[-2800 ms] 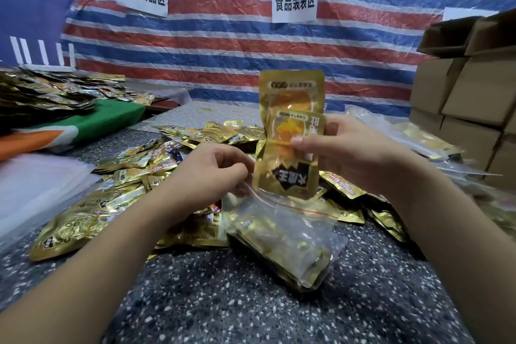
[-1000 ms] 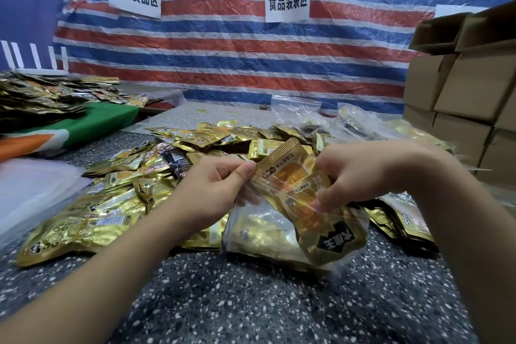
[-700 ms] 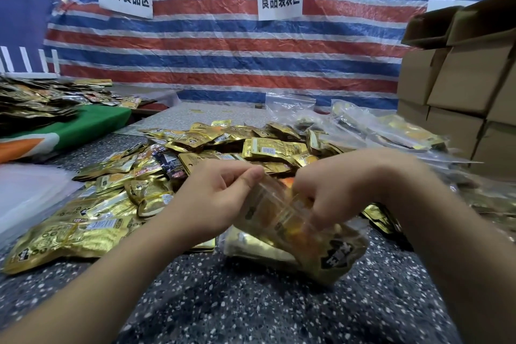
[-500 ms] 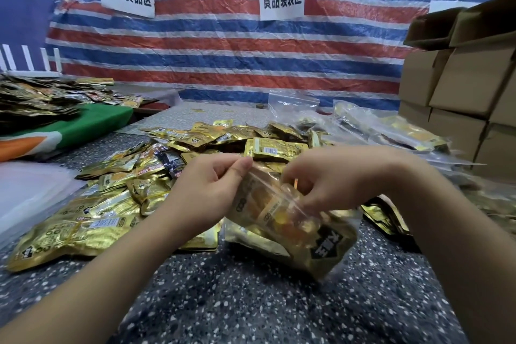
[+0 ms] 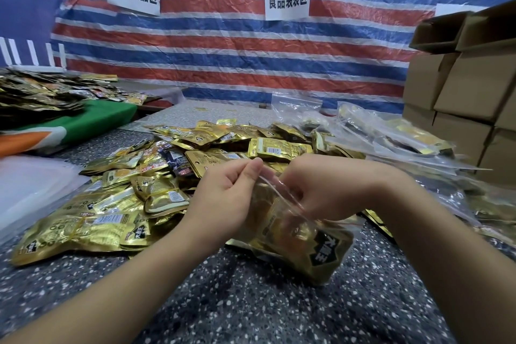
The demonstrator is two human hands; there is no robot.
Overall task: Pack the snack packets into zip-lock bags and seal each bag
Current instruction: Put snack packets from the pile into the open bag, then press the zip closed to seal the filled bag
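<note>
A clear zip-lock bag (image 5: 296,234) full of gold snack packets rests on the speckled table in front of me. My left hand (image 5: 223,198) pinches the left end of the bag's mouth between thumb and fingers. My right hand (image 5: 321,190) grips the mouth's right side, its fingers curled over the zip strip. A gold packet with a black label (image 5: 325,254) shows through the plastic, fully inside the bag. A loose heap of gold snack packets (image 5: 139,193) spreads behind and left of my hands.
Filled clear bags (image 5: 391,137) lie at the back right, beside stacked cardboard boxes (image 5: 460,98). A second heap of packets (image 5: 36,92) lies on a green cloth far left. A white plastic sheet (image 5: 30,187) lies at the left edge. A striped tarp (image 5: 237,45) hangs behind.
My right hand has pushed the gold packets down from above the bag until they sit fully inside. Both hands now hold the bag's mouth close together.
</note>
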